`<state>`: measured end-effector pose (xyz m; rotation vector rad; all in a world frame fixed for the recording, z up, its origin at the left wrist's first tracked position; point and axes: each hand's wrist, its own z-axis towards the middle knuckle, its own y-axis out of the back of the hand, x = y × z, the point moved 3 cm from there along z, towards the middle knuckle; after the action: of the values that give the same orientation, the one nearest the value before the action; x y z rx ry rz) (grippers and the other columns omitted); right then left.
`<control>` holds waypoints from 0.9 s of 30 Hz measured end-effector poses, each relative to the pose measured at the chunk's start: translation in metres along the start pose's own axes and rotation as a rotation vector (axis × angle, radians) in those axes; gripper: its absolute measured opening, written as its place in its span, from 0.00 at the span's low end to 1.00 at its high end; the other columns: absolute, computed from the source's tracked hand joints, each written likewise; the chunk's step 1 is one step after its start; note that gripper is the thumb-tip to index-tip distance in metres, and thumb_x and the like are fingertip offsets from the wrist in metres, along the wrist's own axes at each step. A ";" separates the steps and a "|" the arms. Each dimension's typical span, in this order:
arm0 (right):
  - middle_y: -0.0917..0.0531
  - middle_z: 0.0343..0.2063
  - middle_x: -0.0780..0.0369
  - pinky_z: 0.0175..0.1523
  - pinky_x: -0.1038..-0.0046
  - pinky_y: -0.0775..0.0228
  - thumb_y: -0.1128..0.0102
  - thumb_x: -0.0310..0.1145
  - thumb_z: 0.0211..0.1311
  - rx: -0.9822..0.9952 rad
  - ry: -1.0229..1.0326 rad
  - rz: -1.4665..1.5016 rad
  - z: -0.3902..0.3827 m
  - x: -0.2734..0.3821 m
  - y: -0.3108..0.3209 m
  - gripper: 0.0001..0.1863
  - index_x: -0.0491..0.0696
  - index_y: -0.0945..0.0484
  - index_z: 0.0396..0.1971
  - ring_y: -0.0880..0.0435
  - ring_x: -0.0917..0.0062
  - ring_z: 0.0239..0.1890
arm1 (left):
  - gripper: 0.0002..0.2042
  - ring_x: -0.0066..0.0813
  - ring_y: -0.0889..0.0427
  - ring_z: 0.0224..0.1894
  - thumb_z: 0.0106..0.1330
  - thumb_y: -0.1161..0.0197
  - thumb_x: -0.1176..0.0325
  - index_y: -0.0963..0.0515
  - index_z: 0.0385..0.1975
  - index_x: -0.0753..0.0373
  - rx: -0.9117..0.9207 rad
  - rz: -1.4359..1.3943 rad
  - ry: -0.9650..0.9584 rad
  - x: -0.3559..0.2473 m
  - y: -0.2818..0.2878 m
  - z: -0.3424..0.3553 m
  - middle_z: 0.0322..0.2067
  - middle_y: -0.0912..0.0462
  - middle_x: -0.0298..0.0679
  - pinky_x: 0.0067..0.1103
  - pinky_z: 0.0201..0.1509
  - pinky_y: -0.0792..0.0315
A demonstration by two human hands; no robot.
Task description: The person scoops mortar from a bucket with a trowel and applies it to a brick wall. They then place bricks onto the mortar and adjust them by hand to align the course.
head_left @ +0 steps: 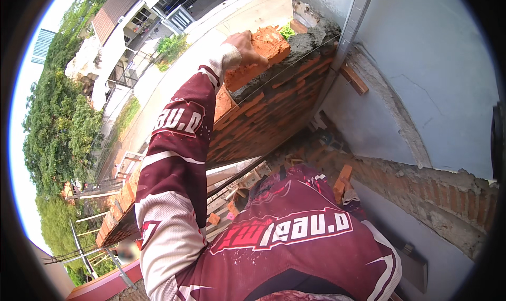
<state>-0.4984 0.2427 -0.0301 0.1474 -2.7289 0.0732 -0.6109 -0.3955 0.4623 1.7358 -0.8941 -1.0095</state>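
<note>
Brick [266, 50] on the wall top, left hand [246, 47] gripping it.

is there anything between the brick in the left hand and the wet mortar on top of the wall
Nothing visible. The left hand grips the brick from above, and it already sits on the top course of the brick wall, beside the grey mortar bed. A taut guide string runs along the wall's face just below, not across the brick's path.
</note>
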 end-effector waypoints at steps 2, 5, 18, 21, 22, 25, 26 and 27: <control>0.17 0.40 0.57 0.43 0.66 0.20 0.27 0.39 0.55 -0.003 -0.010 -0.010 0.000 -0.002 0.002 0.31 0.42 0.27 0.56 0.15 0.68 0.37 | 0.42 0.42 0.16 0.42 0.39 0.19 0.45 0.24 0.50 0.71 0.035 0.037 -0.007 -0.001 -0.006 0.003 0.39 0.16 0.50 0.30 0.47 0.22; 0.17 0.40 0.56 0.43 0.66 0.20 0.27 0.39 0.55 -0.009 -0.020 -0.021 -0.001 -0.004 0.005 0.31 0.42 0.27 0.57 0.15 0.67 0.37 | 0.42 0.43 0.16 0.45 0.38 0.21 0.42 0.24 0.48 0.70 0.084 0.053 0.025 -0.001 -0.015 0.003 0.40 0.17 0.51 0.32 0.48 0.23; 0.18 0.40 0.56 0.43 0.64 0.20 0.27 0.38 0.54 -0.014 -0.036 -0.108 -0.006 0.008 0.003 0.33 0.42 0.29 0.58 0.15 0.66 0.38 | 0.36 0.38 0.20 0.37 0.38 0.18 0.42 0.24 0.37 0.65 0.048 0.035 0.001 -0.008 -0.031 0.005 0.31 0.21 0.43 0.32 0.41 0.25; 0.18 0.41 0.56 0.43 0.64 0.20 0.27 0.38 0.54 -0.011 -0.025 -0.139 -0.008 0.012 -0.005 0.33 0.42 0.30 0.58 0.15 0.66 0.38 | 0.38 0.39 0.19 0.38 0.37 0.17 0.41 0.24 0.38 0.66 0.111 0.042 0.014 -0.012 -0.032 0.007 0.32 0.21 0.43 0.32 0.41 0.25; 0.18 0.41 0.56 0.43 0.63 0.20 0.27 0.38 0.54 -0.005 -0.017 -0.148 -0.009 0.014 -0.008 0.33 0.42 0.30 0.59 0.15 0.66 0.38 | 0.38 0.39 0.20 0.39 0.37 0.17 0.41 0.24 0.39 0.66 0.108 0.060 0.014 -0.012 -0.033 0.007 0.32 0.21 0.43 0.33 0.42 0.26; 0.18 0.41 0.55 0.43 0.63 0.20 0.27 0.38 0.54 0.002 -0.005 -0.181 -0.011 0.023 -0.020 0.34 0.42 0.30 0.59 0.15 0.66 0.38 | 0.42 0.43 0.19 0.43 0.36 0.18 0.36 0.25 0.42 0.67 0.076 0.086 -0.014 -0.007 -0.034 0.007 0.37 0.21 0.47 0.35 0.47 0.25; 0.18 0.41 0.55 0.43 0.63 0.20 0.27 0.38 0.54 0.005 0.004 -0.201 -0.012 0.028 -0.026 0.34 0.42 0.30 0.59 0.15 0.66 0.38 | 0.47 0.46 0.19 0.46 0.35 0.19 0.33 0.25 0.45 0.69 0.103 0.091 -0.016 -0.005 -0.036 0.009 0.40 0.20 0.50 0.36 0.51 0.25; 0.18 0.41 0.55 0.43 0.63 0.20 0.27 0.37 0.54 0.003 0.007 -0.214 -0.014 0.033 -0.032 0.34 0.42 0.30 0.59 0.15 0.65 0.38 | 0.51 0.49 0.18 0.49 0.34 0.20 0.29 0.25 0.48 0.70 0.122 0.094 -0.026 -0.002 -0.037 0.011 0.44 0.19 0.53 0.37 0.55 0.24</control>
<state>-0.5199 0.2092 -0.0031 0.4381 -2.6879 0.0174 -0.6160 -0.3855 0.4251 1.7674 -1.0638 -0.9340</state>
